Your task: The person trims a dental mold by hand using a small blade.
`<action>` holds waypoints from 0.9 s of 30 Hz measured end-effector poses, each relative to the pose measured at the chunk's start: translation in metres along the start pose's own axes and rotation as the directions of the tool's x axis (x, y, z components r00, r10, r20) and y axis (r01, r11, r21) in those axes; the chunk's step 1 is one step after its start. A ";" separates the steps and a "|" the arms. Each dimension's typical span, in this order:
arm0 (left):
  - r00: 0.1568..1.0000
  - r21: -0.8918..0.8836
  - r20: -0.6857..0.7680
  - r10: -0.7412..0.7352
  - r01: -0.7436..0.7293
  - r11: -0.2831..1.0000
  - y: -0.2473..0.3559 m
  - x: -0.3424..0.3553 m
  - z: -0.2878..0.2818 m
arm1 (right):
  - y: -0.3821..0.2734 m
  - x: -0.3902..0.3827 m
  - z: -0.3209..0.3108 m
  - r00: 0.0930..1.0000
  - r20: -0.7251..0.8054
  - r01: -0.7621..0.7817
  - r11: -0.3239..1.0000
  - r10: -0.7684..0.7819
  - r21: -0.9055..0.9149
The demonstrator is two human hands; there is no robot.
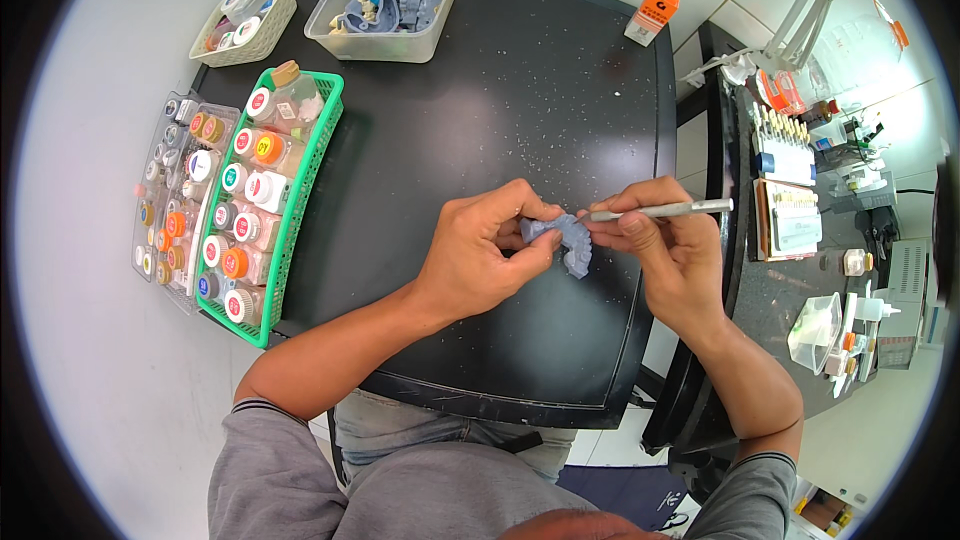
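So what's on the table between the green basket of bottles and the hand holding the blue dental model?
Nothing: in the head view, the black table between the green basket and the left hand, which holds the blue dental model, shows only bare surface with fine pale specks.

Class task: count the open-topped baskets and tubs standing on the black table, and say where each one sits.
3. A white basket at the far left corner, a clear plastic tub of blue trays beside it, and a green basket of small jars along the left edge. None appear hidden.

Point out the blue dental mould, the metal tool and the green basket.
blue dental mould (572, 245): head view, on its curved lower arch.
metal tool (670, 208): head view, middle of the handle.
green basket (292, 227): head view, on its right rim.
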State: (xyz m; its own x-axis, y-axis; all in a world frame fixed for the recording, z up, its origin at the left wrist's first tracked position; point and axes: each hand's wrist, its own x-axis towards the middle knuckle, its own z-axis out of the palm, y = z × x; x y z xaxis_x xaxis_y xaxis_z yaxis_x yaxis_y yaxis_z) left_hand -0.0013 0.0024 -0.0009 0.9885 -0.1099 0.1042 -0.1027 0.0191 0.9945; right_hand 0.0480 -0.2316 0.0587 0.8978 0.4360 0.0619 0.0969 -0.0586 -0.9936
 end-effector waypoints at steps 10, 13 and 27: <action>1.000 -0.011 -0.008 -0.020 0.020 1.000 0.000 0.000 0.000 | 0.003 -0.001 0.001 0.990 0.017 0.144 0.984 -0.143 -0.106; 1.000 0.004 -0.004 -0.025 0.025 1.000 0.000 0.000 0.000 | 0.004 0.000 0.002 0.979 0.033 0.202 0.968 -0.199 -0.152; 1.000 -0.017 0.003 -0.027 0.027 0.999 -0.001 0.000 0.000 | 0.002 0.000 0.003 0.983 0.018 0.184 0.975 -0.183 -0.124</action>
State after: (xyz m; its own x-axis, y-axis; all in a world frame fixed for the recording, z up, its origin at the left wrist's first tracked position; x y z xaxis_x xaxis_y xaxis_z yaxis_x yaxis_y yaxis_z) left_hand -0.0009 0.0019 -0.0019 0.9905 -0.1136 0.0771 -0.0738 0.0326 0.9967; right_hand 0.0466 -0.2288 0.0563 0.8572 0.4553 0.2407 0.3124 -0.0881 -0.9459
